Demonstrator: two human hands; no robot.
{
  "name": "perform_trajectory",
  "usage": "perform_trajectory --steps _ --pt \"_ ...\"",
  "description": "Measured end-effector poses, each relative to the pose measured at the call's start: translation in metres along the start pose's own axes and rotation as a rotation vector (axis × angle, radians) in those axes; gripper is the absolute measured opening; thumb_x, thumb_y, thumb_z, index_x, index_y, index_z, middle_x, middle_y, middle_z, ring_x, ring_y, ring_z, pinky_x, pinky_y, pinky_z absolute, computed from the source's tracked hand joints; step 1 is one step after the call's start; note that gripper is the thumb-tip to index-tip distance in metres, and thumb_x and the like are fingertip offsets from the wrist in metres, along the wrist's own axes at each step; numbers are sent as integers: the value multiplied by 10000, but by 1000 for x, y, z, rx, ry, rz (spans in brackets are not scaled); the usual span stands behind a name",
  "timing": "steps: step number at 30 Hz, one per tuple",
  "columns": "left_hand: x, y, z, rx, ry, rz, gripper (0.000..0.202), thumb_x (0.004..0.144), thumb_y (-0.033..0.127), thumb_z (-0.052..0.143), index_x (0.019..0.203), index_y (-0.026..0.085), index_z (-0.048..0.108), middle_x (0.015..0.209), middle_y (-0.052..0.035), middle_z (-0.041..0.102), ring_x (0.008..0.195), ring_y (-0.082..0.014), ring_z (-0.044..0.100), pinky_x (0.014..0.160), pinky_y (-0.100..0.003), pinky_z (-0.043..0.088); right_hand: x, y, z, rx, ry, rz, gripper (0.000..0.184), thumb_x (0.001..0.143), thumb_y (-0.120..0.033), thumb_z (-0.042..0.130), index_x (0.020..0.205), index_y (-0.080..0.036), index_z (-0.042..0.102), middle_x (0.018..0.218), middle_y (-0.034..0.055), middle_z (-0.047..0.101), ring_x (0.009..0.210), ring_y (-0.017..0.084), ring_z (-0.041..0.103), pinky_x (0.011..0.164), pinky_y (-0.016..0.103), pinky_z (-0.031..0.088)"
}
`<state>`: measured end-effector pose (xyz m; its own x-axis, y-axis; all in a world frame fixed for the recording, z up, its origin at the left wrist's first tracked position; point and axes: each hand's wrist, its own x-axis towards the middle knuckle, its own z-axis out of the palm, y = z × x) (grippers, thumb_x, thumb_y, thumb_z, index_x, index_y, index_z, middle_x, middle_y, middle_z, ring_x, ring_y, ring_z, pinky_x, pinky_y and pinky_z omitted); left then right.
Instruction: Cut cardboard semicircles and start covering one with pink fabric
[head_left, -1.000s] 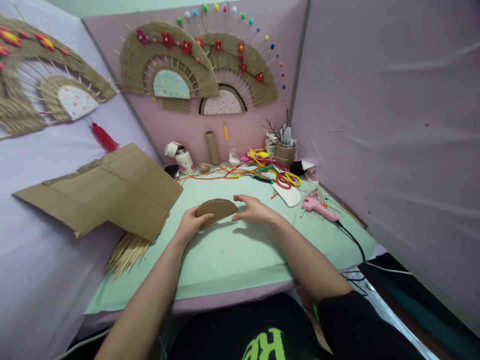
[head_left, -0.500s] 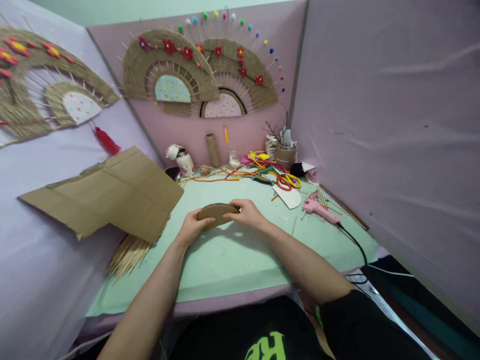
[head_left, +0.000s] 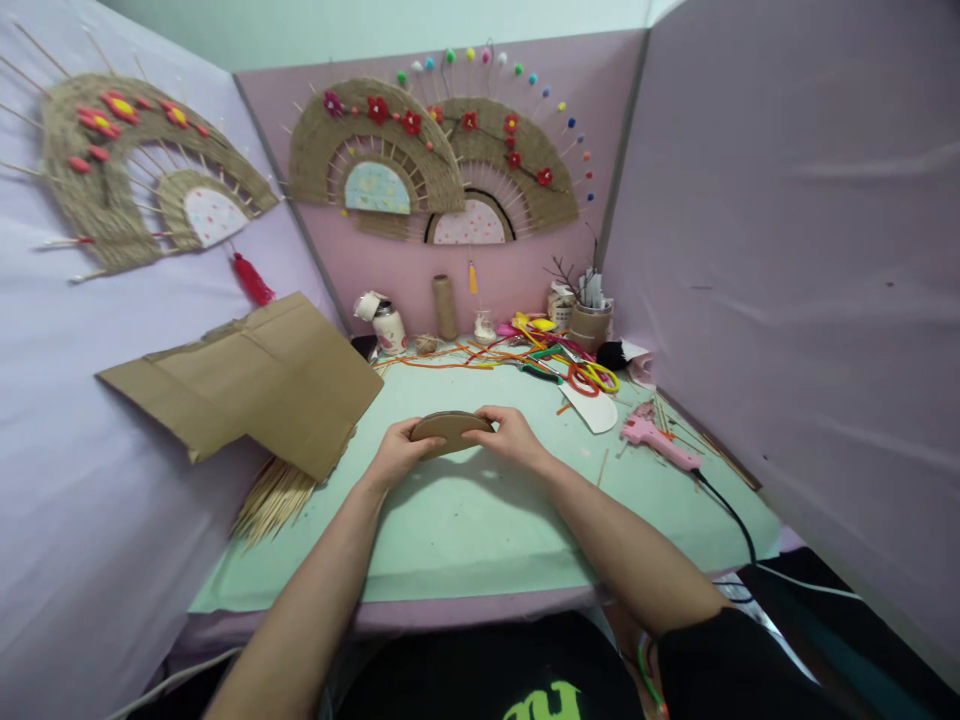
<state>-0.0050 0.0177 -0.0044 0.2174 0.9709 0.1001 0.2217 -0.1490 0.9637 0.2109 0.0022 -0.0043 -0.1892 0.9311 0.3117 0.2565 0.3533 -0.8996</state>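
Between my two hands is a half-round piece of brown cardboard (head_left: 452, 432), its curved edge up and away from me; the edge looks layered, as if more than one sheet lies together. My left hand (head_left: 401, 452) grips its left end, thumb across the near face and fingers behind. At the right end my right hand (head_left: 512, 438) pinches it the same way. The piece is held tilted just above the pale green tabletop (head_left: 480, 535), and a shadow falls beneath it. The fingertips behind the cardboard are hidden.
A large cardboard sheet (head_left: 262, 375) leans at left over a bundle of thin sticks (head_left: 277, 498). At right lie a pink glue gun (head_left: 660, 442) with a black cord, scissors (head_left: 592, 378) and a white cut piece (head_left: 592, 408). A bottle (head_left: 389, 328) stands behind; decorated fans (head_left: 375, 140) hang on the walls.
The camera view has shifted, so the whole scene sits slightly further right. Both hands keep the same hold on the cardboard piece.
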Motion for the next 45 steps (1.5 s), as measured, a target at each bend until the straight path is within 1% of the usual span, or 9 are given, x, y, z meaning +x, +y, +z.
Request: perform_trajectory --steps 7,15,17,20,23,27,31,37,45 --pt "-5 3 2 49 -81 43 218 625 266 735 803 139 740 699 7 688 651 -156 585 621 -242 434 -1 3 7 -78 -38 -55 213 665 -283 679 853 -182 683 810 -3 677 765 165 581 710 259 433" --pt "-4 -5 5 142 -146 93 197 693 301 714 811 144 729 715 -9 680 707 -188 617 654 -273 446 -5 -1 13 -134 -62 -28 162 694 -298 666 780 -167 710 699 -4 653 677 150 549 656 253 408" --pt "-3 -4 2 102 -116 148 323 666 294 757 962 166 726 898 -50 727 870 -235 658 778 -315 480 -5 -3 12 -101 -38 1 179 687 -307 675 785 -164 719 697 -3 657 679 154 551 652 256 408" --pt "0 -1 -2 -49 67 262 837 536 243 869 1313 225 560 1336 -125 596 1275 -292 511 1051 -384 376 -1 -4 8 25 98 85 243 657 -356 713 794 -156 724 713 6 676 688 167 564 654 269 423" --pt "3 3 8 -285 200 190 1000 487 228 907 1385 228 467 1439 -161 497 1396 -302 375 1125 -431 289 6 1 7 265 311 178 342 598 -396 770 835 -155 723 747 14 700 703 175 582 680 287 446" --pt "6 13 44 -654 5 16 633 554 314 890 1123 179 649 1184 -137 682 1177 -296 589 1014 -426 418 13 8 14 613 400 223 408 533 -386 828 853 -160 712 793 24 724 735 181 613 740 315 476" --pt "11 28 73 -946 115 -12 471 552 316 890 947 151 695 970 -73 733 922 -196 664 892 -323 464 10 8 21 722 385 224 409 537 -376 841 856 -159 704 833 42 736 761 193 635 759 328 493" --pt "15 36 80 -1010 212 -22 447 494 265 907 864 124 700 852 -57 737 804 -172 666 806 -293 477 7 6 25 708 365 238 408 554 -395 832 865 -168 697 878 64 740 790 216 654 767 346 512" --pt "15 36 86 -966 305 -27 468 501 284 896 889 120 690 846 -68 745 838 -211 691 802 -314 500 10 16 32 681 350 220 435 585 -423 814 910 -166 682 913 70 733 826 217 654 790 346 514"
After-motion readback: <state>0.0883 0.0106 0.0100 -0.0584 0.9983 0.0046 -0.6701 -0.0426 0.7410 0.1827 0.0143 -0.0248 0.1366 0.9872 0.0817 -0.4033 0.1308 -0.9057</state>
